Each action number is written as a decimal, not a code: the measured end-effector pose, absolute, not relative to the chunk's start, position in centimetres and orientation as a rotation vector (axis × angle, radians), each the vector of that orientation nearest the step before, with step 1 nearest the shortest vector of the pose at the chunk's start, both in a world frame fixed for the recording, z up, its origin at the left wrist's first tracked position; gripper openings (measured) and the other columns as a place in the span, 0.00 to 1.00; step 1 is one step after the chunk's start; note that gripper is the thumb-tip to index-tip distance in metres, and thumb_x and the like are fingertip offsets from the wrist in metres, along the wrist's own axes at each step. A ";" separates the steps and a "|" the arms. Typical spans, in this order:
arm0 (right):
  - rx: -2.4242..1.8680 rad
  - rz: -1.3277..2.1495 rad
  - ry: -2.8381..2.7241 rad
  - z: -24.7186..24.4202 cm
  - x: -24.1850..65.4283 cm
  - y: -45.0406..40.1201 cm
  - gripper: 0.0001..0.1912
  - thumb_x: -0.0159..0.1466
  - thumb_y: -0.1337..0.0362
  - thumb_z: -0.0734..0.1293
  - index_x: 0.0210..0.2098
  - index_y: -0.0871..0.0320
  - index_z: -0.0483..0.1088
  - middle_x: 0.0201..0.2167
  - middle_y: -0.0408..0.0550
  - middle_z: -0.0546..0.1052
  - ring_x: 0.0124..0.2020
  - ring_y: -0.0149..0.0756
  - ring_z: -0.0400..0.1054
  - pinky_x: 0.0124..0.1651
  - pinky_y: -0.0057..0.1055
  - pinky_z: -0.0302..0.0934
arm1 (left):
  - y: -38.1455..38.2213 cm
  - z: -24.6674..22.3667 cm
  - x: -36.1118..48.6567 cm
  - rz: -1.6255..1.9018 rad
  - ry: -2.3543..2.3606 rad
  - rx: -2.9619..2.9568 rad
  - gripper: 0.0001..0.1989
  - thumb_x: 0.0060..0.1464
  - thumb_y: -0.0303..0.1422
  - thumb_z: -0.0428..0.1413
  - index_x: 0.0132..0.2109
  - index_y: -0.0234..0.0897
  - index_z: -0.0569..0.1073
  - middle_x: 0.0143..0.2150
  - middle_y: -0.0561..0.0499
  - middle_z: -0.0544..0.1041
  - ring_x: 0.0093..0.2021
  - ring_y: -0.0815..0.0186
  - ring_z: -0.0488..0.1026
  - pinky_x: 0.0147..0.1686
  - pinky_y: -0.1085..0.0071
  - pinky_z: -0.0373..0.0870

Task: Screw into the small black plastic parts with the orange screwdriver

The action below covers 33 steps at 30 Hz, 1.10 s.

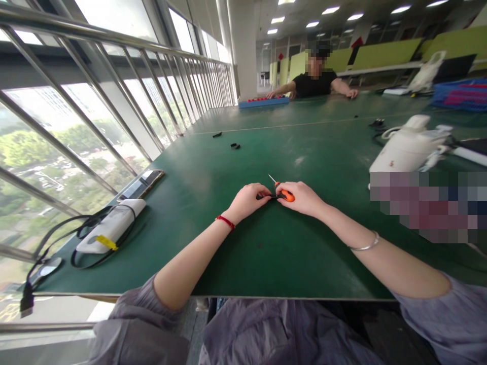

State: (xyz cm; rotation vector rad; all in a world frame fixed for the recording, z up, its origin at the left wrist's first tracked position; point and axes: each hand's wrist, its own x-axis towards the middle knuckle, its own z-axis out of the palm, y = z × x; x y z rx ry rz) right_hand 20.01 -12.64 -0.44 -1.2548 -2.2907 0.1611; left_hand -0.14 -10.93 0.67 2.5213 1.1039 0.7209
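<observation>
Near the middle of the green table (pixel 262 263), my left hand (pixel 249 202) pinches a small black part (pixel 264 195). Close on its right, my right hand (pixel 300 198) is closed around an orange and black screwdriver (pixel 287 195), whose thin metal shaft points up and to the left, away from the black part. The fingertips of my right hand also reach the right end of the black part. Beyond my hands lie a small black piece (pixel 235 146) and another black piece (pixel 217 134).
At left are a white power strip (pixel 110 226) with black cables and a phone (pixel 142 184) beside the railing. A white jug-like object (pixel 405 144) stands at right. Across the table, a person in black (pixel 314 81) sits by a blue tray (pixel 264 103); a blue basket (pixel 460 95) is far right.
</observation>
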 end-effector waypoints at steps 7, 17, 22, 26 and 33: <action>-1.235 0.172 -2.290 -0.5 18.9 -12.9 0.07 0.57 0.64 0.65 0.36 0.55 0.70 0.35 0.46 0.76 0.36 0.37 0.70 0.42 0.33 0.58 | -11.8 1.2 -0.9 0.701 1.189 2.561 0.07 0.52 0.31 0.54 0.36 0.37 0.77 0.35 0.50 0.76 0.36 0.66 0.73 0.36 0.73 0.70; -1.202 0.207 -2.297 -0.5 18.3 -13.1 0.08 0.57 0.64 0.65 0.37 0.55 0.70 0.36 0.47 0.77 0.38 0.38 0.70 0.43 0.35 0.59 | -12.1 1.6 -1.5 0.660 1.199 2.571 0.08 0.53 0.32 0.53 0.37 0.37 0.77 0.36 0.50 0.77 0.36 0.65 0.73 0.37 0.71 0.70; -1.185 0.234 -2.291 -0.3 18.8 -13.2 0.08 0.57 0.64 0.64 0.37 0.55 0.71 0.37 0.46 0.77 0.38 0.38 0.70 0.42 0.34 0.60 | -12.3 1.5 -1.1 0.637 1.213 2.633 0.08 0.53 0.32 0.53 0.36 0.37 0.76 0.35 0.50 0.77 0.37 0.64 0.73 0.38 0.71 0.69; -1.187 0.231 -2.293 -0.2 18.8 -13.3 0.09 0.58 0.64 0.64 0.38 0.55 0.71 0.38 0.47 0.77 0.38 0.38 0.70 0.41 0.33 0.60 | -12.4 1.6 -1.0 0.627 1.240 2.635 0.07 0.53 0.32 0.53 0.36 0.37 0.76 0.35 0.50 0.77 0.37 0.64 0.73 0.37 0.71 0.69; -1.240 0.167 -2.281 -0.2 18.7 -13.4 0.09 0.59 0.62 0.63 0.38 0.54 0.72 0.39 0.47 0.77 0.37 0.38 0.71 0.39 0.32 0.60 | -12.6 1.7 -0.9 0.615 1.253 2.649 0.07 0.53 0.31 0.53 0.36 0.37 0.76 0.35 0.50 0.77 0.38 0.64 0.73 0.37 0.71 0.69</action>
